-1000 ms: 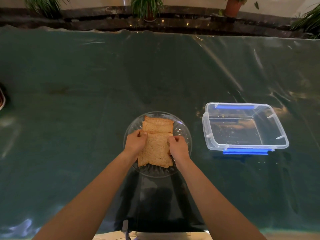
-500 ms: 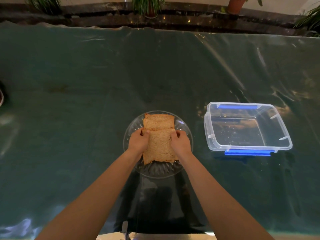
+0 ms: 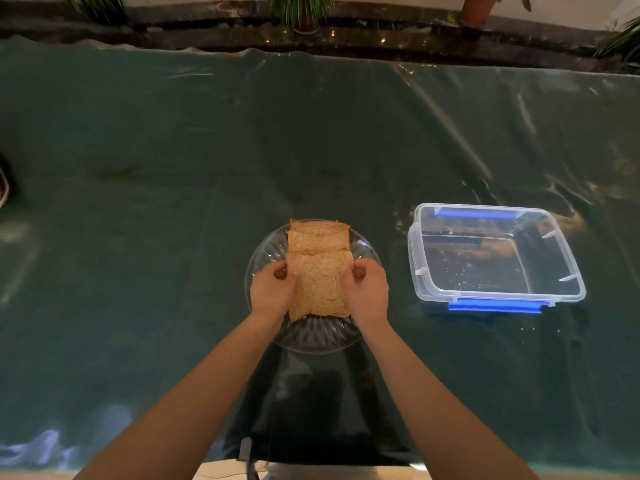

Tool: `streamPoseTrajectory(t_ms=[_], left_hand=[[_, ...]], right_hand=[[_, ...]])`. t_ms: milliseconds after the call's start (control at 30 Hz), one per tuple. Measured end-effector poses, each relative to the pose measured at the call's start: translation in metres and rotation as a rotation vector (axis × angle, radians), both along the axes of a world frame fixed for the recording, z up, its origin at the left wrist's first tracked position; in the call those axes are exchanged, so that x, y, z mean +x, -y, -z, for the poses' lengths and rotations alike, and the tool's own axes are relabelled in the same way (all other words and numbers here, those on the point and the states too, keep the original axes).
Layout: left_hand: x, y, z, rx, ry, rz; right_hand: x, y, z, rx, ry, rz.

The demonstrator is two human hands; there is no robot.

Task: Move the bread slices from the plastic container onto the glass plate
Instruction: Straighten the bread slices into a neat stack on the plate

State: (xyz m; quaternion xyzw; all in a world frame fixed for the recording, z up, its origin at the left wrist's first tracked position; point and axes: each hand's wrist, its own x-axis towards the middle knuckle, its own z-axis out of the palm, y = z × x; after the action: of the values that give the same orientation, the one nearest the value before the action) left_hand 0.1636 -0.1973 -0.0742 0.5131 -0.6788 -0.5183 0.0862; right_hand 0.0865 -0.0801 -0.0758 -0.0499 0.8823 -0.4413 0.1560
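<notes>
Both hands (image 3: pixel 320 289) on bread slice (image 3: pixel 320 284) edges, above glass plate (image 3: pixel 320 336)

1. The left hand (image 3: pixel 273 289) and right hand (image 3: pixel 365 289) cover the side edges of the nearest bread slice (image 3: pixel 320 285).
2. That slice overlaps two farther slices (image 3: pixel 318 237), hiding their near parts.
3. A dark object (image 3: pixel 4 188) is cut off at the left edge; unidentifiable.
4. Potted plants (image 3: pixel 301 12) are cropped along the top.

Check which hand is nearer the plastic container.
Right. The right hand is on the bread slice edge facing the plastic container; the left hand holds the far edge.
</notes>
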Motion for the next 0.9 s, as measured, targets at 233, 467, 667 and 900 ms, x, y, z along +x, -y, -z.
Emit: streamPoseTrajectory(t_ms=[233,467,667,900], left_hand=[[-0.003,-0.006,-0.004,-0.054,-0.004,-0.07],[-0.001,-0.011,-0.005,-0.038,-0.041,-0.09],[0.005,-0.015,-0.001,-0.003,-0.036,-0.1],[0.008,-0.013,0.005,0.005,0.026,-0.068]], right_hand=[[0.006,0.001,-0.008,-0.035,0.012,0.002],[0.011,-0.006,-0.009,-0.099,0.065,0.028],[0.013,-0.013,-0.006,-0.107,0.069,0.022],[0.017,-0.012,0.002,-0.054,0.089,0.008]])
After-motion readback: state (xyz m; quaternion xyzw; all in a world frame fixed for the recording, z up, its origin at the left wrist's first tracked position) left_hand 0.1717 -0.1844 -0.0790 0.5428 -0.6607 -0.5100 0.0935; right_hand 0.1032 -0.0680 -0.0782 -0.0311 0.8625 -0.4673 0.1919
